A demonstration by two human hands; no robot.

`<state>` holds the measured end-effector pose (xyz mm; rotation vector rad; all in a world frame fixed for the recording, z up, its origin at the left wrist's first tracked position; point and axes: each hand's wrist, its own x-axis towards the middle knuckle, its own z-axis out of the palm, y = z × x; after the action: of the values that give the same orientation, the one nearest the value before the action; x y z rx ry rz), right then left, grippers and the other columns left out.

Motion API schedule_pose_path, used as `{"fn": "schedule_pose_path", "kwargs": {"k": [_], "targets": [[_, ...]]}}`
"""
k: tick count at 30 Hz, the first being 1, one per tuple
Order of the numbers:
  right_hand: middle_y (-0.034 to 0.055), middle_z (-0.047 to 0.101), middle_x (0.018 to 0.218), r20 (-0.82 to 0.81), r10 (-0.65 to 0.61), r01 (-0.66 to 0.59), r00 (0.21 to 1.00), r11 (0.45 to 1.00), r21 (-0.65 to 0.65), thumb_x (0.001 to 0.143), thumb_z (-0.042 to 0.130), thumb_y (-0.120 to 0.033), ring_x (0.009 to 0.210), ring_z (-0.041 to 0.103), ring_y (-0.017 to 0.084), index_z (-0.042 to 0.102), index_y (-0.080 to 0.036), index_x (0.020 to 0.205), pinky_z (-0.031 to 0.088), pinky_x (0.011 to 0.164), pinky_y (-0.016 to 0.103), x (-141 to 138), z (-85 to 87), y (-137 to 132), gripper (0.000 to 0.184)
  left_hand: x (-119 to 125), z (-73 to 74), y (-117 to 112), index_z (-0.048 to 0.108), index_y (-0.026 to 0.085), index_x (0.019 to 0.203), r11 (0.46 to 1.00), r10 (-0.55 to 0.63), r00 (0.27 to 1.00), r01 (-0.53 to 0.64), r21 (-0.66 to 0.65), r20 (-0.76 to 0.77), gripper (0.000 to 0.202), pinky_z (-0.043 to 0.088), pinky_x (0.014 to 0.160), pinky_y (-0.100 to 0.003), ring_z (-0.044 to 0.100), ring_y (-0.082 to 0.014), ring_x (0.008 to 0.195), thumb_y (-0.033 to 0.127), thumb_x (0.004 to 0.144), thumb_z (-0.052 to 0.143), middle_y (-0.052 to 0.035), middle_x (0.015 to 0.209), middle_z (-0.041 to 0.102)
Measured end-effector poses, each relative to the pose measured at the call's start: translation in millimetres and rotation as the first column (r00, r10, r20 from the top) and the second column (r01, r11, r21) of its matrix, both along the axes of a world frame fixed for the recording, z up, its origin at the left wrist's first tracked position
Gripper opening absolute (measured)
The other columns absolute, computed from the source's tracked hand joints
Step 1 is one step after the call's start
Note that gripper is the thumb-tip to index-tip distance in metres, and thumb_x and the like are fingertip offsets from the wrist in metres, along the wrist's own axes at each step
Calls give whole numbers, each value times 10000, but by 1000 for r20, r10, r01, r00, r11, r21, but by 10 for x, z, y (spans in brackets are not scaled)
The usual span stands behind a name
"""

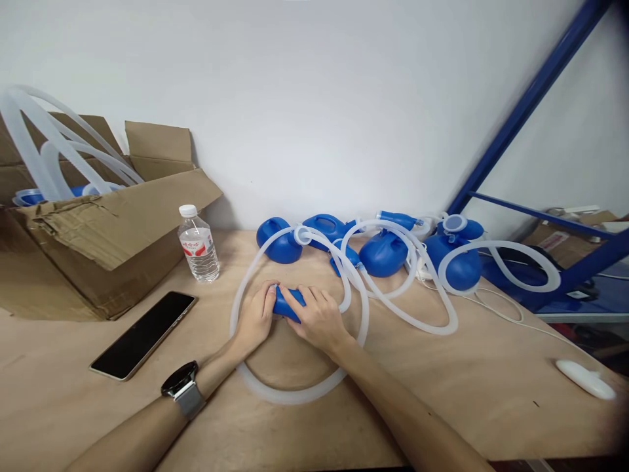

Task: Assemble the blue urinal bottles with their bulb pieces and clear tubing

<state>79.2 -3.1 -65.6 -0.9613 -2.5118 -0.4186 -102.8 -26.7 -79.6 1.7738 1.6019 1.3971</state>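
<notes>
Your left hand [254,319] pinched the blue piece [282,306] at its two o'clock, your right hand [322,321], equally near, also pinched, its long axis seemingly nine-to-three.

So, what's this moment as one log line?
Left hand: holding blue piece | Right hand: holding same piece | Pale tube: looped on table | Phone: on table

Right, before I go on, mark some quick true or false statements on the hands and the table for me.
1. The left hand and right hand both touch one blue piece. True.
2. The watch is on the right wrist. False: it is on the left wrist.
3. The bottle is uncapped. False: its white cap is on.
4. Tubes stick out of the cardboard box. True.
5. The phone leans on the box. False: it lies flat on the table.
</notes>
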Motion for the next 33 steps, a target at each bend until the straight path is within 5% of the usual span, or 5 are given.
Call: {"fn": "schedule_pose_path", "kwargs": {"k": [12, 17, 22, 30, 33], "targets": [[122, 695, 1192, 75, -14, -7, 997, 962, 272, 971, 580, -227, 931, 575, 271, 511, -265, 1514, 380, 751, 411, -58, -18, -60, 549, -108, -16, 4, 698, 149, 1098, 1000, 8, 971, -4, 15, -237, 366, 523, 1012, -496, 697, -334, 1131, 296, 976, 386, -189, 1208, 739], [131, 696, 1160, 113, -8, -25, 994, 958, 285, 979, 566, -233, 882, 561, 253, 517, -247, 1510, 366, 728, 400, -79, 38, -98, 533, -64, 2, 5, 713, 192, 951, 996, 18, 993, -7, -86, 121, 350, 510, 1038, -456, 706, -285, 1058, 330, 955, 392, -110, 1049, 776], [109, 707, 1155, -57, -8, 21, 998, 972, 234, 938, 668, -350, 947, 592, 267, 587, -274, 1453, 374, 753, 393, 31, 100, -85, 526, -112, 148, 76, 669, 174, 876, 958, 202, 779, -30, -286, 594, 294, 600, 688, -366, 718, -253, 816, 403, 850, 487, -89, 849, 743], [107, 730, 1159, -329, 25, 32, 944, 985, 167, 928, 683, -475, 993, 661, 271, 622, -230, 1425, 450, 845, 390, 186, 93, 69, 558, -172, 316, 26, 656, 186, 1039, 937, 34, 709, 223, -270, 704, 478, 544, 669, -272, 679, -170, 669, 455, 685, 832, 0, 748, 708], [118, 735, 1134, -386, 77, -17, 919, 988, 156, 923, 670, -516, 991, 682, 271, 629, -202, 1417, 497, 855, 381, 263, 81, 123, 587, -243, 315, 40, 647, 173, 893, 950, 89, 741, 138, -280, 665, 362, 485, 590, -240, 623, -144, 573, 334, 621, 825, 23, 622, 650]]}}
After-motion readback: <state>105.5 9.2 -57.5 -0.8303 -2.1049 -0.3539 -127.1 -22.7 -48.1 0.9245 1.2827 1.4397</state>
